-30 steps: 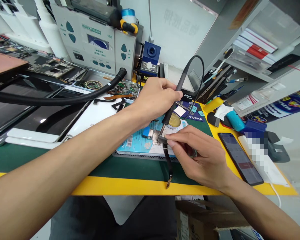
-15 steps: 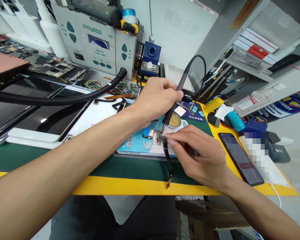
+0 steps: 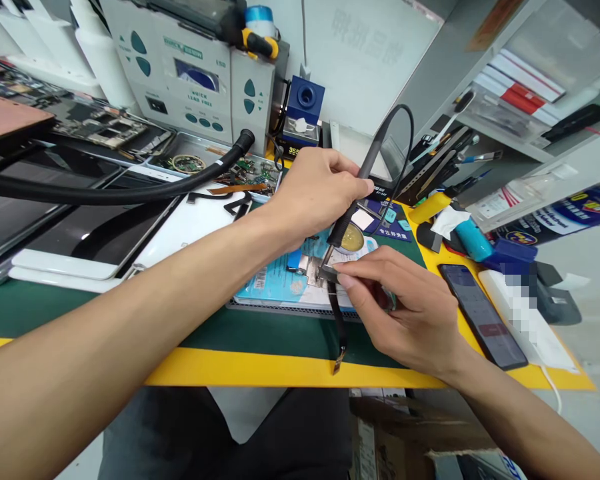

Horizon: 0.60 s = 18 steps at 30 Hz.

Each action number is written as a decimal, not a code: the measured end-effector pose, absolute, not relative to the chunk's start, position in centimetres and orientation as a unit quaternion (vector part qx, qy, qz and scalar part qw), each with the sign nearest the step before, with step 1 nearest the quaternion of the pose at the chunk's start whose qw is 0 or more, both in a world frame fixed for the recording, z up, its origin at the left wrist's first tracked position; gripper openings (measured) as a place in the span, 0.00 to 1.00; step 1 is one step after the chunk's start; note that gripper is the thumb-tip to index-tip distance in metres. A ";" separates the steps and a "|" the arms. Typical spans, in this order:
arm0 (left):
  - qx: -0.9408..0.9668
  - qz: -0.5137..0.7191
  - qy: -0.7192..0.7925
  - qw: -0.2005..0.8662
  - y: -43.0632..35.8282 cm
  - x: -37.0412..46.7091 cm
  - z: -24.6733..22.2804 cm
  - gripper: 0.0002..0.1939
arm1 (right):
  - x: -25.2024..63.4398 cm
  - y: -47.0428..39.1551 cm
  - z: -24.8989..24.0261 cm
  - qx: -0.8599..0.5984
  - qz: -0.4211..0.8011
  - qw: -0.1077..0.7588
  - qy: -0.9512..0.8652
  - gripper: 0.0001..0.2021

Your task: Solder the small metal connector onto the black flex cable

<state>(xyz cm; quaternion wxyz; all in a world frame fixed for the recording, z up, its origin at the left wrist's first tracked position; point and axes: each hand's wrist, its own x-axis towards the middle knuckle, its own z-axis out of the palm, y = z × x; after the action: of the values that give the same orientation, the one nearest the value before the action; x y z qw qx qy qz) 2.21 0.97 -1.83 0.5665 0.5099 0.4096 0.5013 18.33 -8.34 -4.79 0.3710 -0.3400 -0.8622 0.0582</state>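
Note:
My left hand point(image 3: 319, 190) is closed around the dark handle of a soldering iron point(image 3: 344, 223), which slants down with its cable looping up behind. The iron's tip meets or nearly meets a small grey part point(image 3: 329, 273); contact is too small to tell. My right hand point(image 3: 413, 310) pinches that part between thumb and fingertips. A black flex cable point(image 3: 337, 319) hangs from it toward the table's front edge, with a gold connector at its end. Beneath lies a blue-and-white packet point(image 3: 276, 283). A round tin of yellowish paste point(image 3: 353, 238) stands just behind the tip.
Phone screens point(image 3: 115, 233) lie at left under a thick black hose point(image 3: 145, 195). A parts tray point(image 3: 167, 148) and a soldering station point(image 3: 195, 87) stand behind. On the right are a smartphone point(image 3: 483, 317), a yellow-handled tool point(image 3: 430, 207) and a shelf point(image 3: 515, 137).
Both hands keep their grips. The iron and the small part shift very slightly in view, along with a slight movement of the whole scene.

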 end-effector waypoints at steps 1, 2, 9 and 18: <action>0.509 0.502 0.409 0.567 1.0 2.2 -1.8 0.10 | 18.3 -8.4 -4.8 -0.340 0.059 0.371 -0.862 0.08; 0.509 0.502 0.409 0.567 1.0 2.2 -1.8 0.11 | 18.3 -8.4 -4.7 -0.339 0.063 0.367 -0.864 0.08; 0.514 0.503 0.409 0.562 1.0 2.3 -1.9 0.12 | 18.2 -8.3 -4.7 -0.344 0.058 0.372 -0.860 0.08; 0.520 0.498 0.421 0.551 1.0 2.4 -1.7 0.13 | 18.4 -8.4 -4.9 -0.349 0.064 0.361 -0.862 0.08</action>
<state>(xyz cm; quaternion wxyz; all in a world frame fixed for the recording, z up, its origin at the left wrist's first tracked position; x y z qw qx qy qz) 2.39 0.97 -1.68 0.5512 0.5204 0.4209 0.4982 18.43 -8.36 -4.93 0.3614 -0.3490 -0.8623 0.0642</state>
